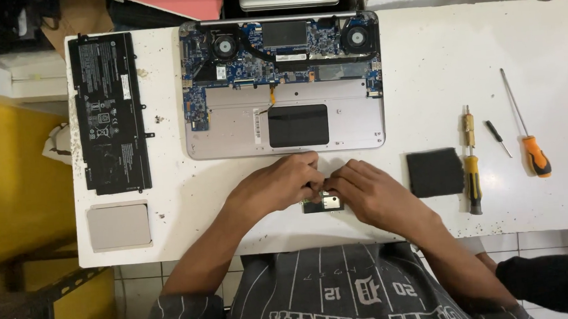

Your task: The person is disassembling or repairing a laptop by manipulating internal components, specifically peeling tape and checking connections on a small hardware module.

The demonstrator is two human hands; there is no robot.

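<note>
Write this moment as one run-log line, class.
left hand and right hand: fingers on small circuit board | opened laptop behind | battery left | screwdrivers right

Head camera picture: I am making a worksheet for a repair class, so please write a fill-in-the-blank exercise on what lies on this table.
1. Both hands, left hand and right hand, meet over a small dark ____ near the table's front edge.
2. The opened laptop shows two round ____ at its far corners.
3. The long black battery lies to the ____ of the laptop.
4. The screwdriver farthest right has an ____ handle.

Missing words: part; fans; left; orange
</note>
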